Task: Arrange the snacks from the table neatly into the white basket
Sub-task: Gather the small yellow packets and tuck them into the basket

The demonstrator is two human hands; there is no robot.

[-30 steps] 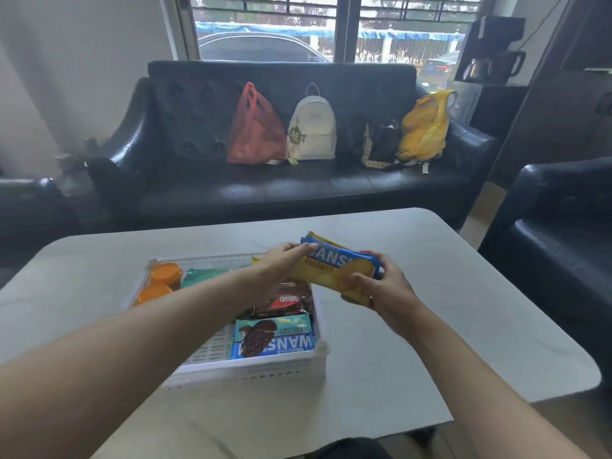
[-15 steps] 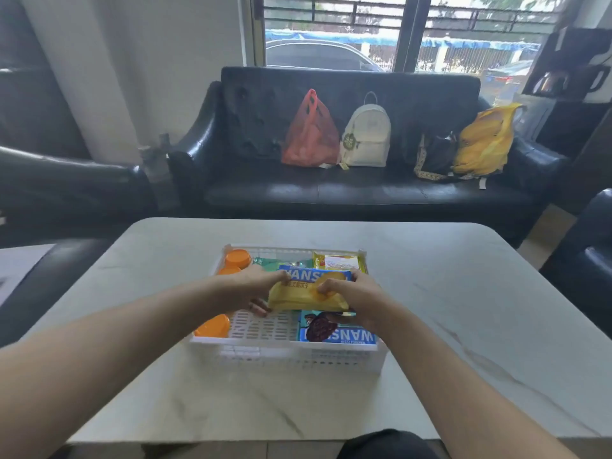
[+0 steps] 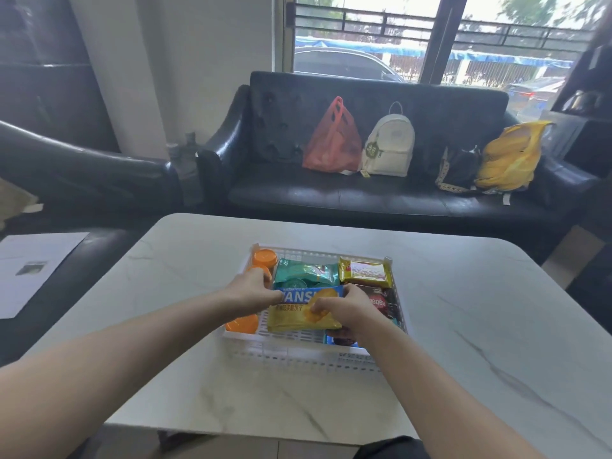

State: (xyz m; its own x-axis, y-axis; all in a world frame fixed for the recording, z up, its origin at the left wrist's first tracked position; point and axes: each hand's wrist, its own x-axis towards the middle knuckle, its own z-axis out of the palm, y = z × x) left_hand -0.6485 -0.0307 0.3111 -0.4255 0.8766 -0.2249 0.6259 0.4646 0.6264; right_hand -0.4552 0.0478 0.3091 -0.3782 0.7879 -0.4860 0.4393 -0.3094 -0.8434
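Observation:
The white basket [image 3: 298,357] sits on the marble table [image 3: 463,342] in front of me. Both hands hold a blue-and-yellow biscuit packet [image 3: 298,309] low inside the basket's middle: my left hand [image 3: 251,289] grips its left end, my right hand [image 3: 347,309] its right end. Inside the basket lie a green packet [image 3: 303,273], a gold wafer packet [image 3: 364,272], a dark brown chocolate packet [image 3: 381,301] and orange-lidded cups [image 3: 265,258] along the left side. A blue packet [image 3: 334,341] is mostly hidden under my right hand.
A black sofa [image 3: 364,200] beyond the table carries a red bag [image 3: 332,140], a white backpack [image 3: 389,144] and a yellow bag [image 3: 510,157]. A black armchair [image 3: 82,173] stands at the left, with a sheet of paper [image 3: 33,266] on a dark seat.
Both hands have carried the blue-and-yellow packet from above the table's right of the basket down into the basket's middle. My head has turned, bringing the basket to the centre of view.

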